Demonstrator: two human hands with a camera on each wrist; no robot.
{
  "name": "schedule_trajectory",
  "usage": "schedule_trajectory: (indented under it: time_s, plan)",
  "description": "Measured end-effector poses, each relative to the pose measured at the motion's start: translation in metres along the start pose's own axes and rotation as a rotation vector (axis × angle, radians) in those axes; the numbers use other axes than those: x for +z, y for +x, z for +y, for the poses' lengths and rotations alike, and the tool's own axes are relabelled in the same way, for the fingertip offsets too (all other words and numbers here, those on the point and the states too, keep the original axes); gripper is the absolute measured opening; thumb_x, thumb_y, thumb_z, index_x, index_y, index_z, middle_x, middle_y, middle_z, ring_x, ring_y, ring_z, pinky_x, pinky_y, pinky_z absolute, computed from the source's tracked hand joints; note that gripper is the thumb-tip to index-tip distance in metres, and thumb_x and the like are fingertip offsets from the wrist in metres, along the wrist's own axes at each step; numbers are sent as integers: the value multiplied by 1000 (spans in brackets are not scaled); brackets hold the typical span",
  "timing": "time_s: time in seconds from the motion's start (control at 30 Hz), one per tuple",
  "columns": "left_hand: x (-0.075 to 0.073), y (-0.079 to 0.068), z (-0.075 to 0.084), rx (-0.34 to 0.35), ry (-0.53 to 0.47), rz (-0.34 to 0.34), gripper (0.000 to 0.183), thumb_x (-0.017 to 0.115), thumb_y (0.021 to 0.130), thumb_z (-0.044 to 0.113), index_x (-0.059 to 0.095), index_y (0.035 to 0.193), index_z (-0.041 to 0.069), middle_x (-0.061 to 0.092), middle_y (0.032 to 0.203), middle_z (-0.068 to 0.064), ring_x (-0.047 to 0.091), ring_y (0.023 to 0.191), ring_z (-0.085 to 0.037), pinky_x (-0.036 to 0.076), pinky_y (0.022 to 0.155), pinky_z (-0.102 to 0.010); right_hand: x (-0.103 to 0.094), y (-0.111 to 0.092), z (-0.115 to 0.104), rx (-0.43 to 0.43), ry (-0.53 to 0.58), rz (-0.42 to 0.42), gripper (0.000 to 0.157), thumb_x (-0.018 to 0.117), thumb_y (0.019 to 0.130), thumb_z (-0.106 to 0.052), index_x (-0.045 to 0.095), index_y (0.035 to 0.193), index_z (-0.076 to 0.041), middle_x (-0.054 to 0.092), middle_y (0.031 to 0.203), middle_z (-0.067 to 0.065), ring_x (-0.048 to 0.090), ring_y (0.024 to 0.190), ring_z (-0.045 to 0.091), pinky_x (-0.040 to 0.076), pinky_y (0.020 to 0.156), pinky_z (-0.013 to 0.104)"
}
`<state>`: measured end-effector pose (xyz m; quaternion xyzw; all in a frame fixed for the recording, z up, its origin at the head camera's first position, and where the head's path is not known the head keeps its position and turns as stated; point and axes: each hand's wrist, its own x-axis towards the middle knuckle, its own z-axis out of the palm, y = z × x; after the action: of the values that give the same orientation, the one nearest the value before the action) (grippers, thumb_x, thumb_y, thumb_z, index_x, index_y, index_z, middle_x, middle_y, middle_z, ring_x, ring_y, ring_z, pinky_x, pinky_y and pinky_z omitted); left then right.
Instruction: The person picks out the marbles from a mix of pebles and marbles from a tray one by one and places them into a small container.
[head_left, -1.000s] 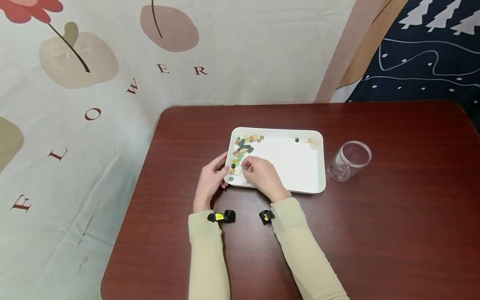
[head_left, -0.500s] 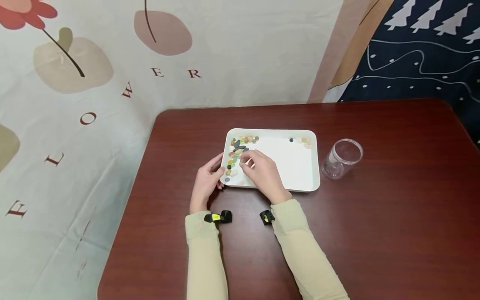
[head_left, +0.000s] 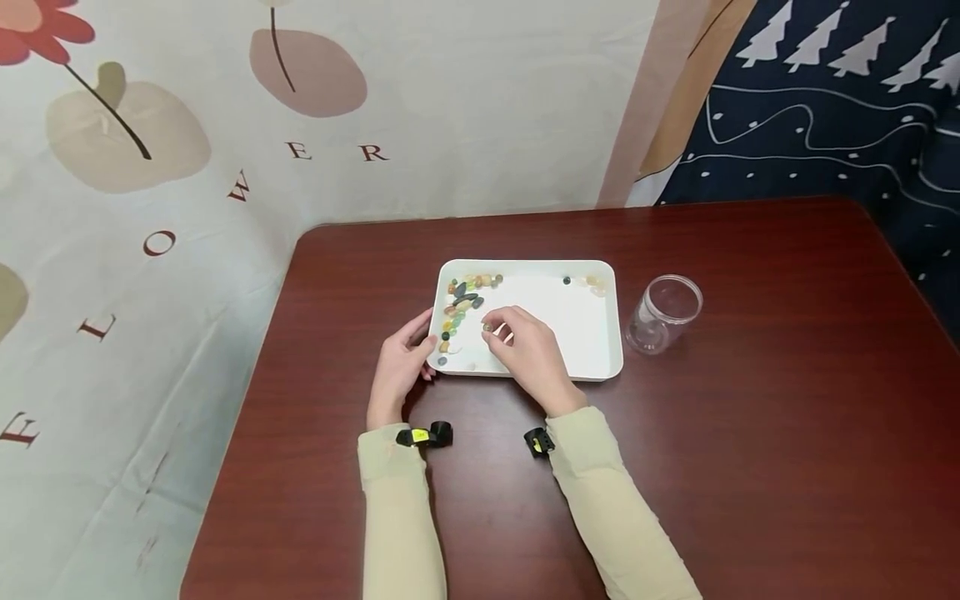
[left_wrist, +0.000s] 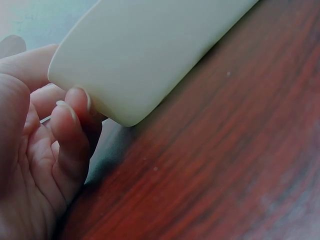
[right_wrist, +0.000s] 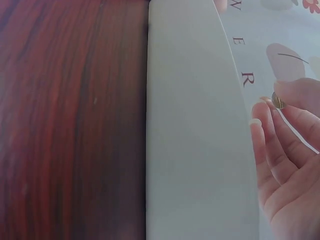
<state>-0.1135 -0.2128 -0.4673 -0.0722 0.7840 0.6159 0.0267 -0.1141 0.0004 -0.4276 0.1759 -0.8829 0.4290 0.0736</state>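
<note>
A shallow white tray [head_left: 540, 333] lies on the table in the head view. At its front left corner, my left hand [head_left: 399, 367] grips the rim, thumb on top; in the left wrist view several fingers [left_wrist: 70, 125] curl by the tray's outer wall. My right hand [head_left: 531, 354] is over the tray's left half, pinching a small dark greenish-brown pebble [right_wrist: 278, 100] between thumb and forefinger. The other fingers are loosely bent. Several coloured pebbles [head_left: 461, 307] run along the tray's left side, with others [head_left: 483, 280] along the back left edge.
Right of the tray stands a clear plastic jar [head_left: 663, 315] without a lid. A dark pebble [head_left: 567, 281] and some pale yellowish ones [head_left: 595, 283] sit in the tray's back right corner. The reddish-brown table [head_left: 750, 433] meets a printed cloth [head_left: 480, 100] behind.
My right hand has drawn back from the left-hand pebbles toward the tray's middle, carrying the pinched pebble. My left hand keeps its grip on the rim. The head view has shifted slightly.
</note>
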Motion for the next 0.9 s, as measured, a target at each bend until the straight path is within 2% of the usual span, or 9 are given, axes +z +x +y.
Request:
schedule_trajectory:
  time_s: [0.4,0.57,0.9]
  plan:
    - [1,1,-4,13,3,10,42,58,85,17,52,126,26,54,122,-5,51,41,-22,46,37,-32,-19,-6,2,-16,8,44,12,61,84,-21,63,96,-18,56,84,-11,53,72,4,45,64,20]
    - [1,2,-5,1,4,14,42,58,85,17,53,125,28,54,122,-2,51,42,-21,46,38,-32,-29,-5,6,-23,34,102,13,62,83,-20,63,95,-18,56,83,-11,52,72,3,46,64,20]
    - [1,2,-6,7,-3,2,42,58,86,17,52,127,25,53,123,-6,48,40,-18,46,38,-30,-50,-5,12,-41,69,192,16,64,82,-18,63,98,-15,59,87,-5,55,74,5,49,66,25]
